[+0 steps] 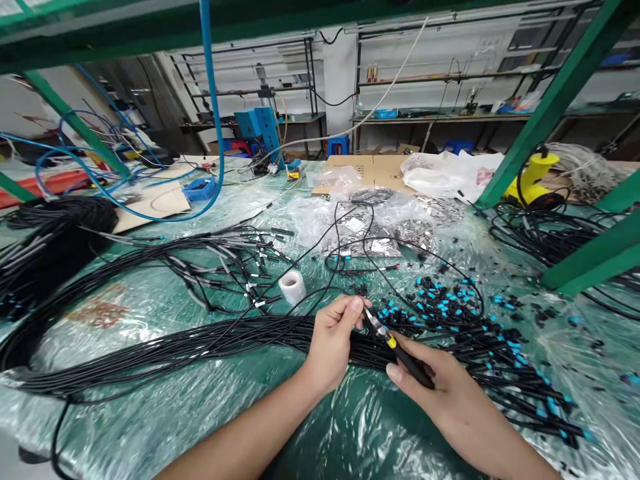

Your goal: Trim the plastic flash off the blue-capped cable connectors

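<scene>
My right hand grips a pair of pliers with black handles and a yellow band, its jaws pointing up and left. Close by, my left hand pinches at the plier tip; a black cable seems to run from those fingers, but the pinched end is too small to make out. Beneath both hands a long bundle of black cables stretches across the table. At its right end are many cable ends with blue tips. A heap of black and blue connectors lies just beyond my right hand.
A white roll stands behind my left hand. Plastic bags of small metal parts lie farther back. Green frame posts rise at the right, and a blue hose hangs at the left. Clear film covers the green table.
</scene>
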Motion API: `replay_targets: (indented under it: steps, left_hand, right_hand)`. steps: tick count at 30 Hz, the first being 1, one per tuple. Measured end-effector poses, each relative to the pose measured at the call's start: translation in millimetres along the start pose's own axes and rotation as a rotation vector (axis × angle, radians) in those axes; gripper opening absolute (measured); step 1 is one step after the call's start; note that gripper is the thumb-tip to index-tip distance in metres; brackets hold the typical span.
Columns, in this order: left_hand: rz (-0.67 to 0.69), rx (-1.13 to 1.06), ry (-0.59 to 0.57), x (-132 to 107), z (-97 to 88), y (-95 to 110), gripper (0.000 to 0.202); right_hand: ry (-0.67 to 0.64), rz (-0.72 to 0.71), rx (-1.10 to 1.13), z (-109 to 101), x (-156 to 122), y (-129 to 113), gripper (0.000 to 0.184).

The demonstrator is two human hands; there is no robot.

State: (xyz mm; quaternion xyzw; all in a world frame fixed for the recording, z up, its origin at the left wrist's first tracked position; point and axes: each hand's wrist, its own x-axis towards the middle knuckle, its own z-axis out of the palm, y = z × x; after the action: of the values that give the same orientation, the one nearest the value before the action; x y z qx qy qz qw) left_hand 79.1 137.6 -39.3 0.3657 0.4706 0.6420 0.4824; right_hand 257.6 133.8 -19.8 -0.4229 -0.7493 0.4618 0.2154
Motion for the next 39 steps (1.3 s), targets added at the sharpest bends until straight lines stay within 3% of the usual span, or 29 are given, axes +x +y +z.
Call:
replay_targets:
  steps: [7,9,16,21,27,32,35,39]
  left_hand:
    - [-0.119,-0.123,0.0,1,4.1,4,0.031]
    - [-0.124,-0.127,-0.002,2,3.9,4,0.03]
    - [-0.037,-0.093,0.009,1,2.0,-3,0.032]
    - [-0.005,-0.068,-0.002,0,0.2,-5,0.031]
    - [0.046,-0.012,-0.009,0,-2.0,-5,0.034]
    - [-0.011,-0.056,0.019,0,1.2,-6,0.022]
    - [-0.039,-0.088,0.046,-1,3.3,-7,0.025]
    - [0.021,-0.037,0.047,-1,2.2,-8,0.027]
  right_hand:
    - [-0.155,0.152,0.201,-11,-2,0,0.048]
    - [-0.165,0.13,0.179,-10,-1,1,0.048]
    - [0.21,0.02,-0.519,0,-1,8,0.054]
    - [0.272,-0.063,-0.701,-1,0,13,0.057]
    - [0.233,-0.042,-0.753,-4,-2,8,0.049]
    - [0.236,-0.031,-0.738,-1,-3,4,0.048]
    - [0.219,-0.015,-0.666,1,-3,3,0.049]
    - [0.146,0.024,-0.441,2,-4,-2,0.049]
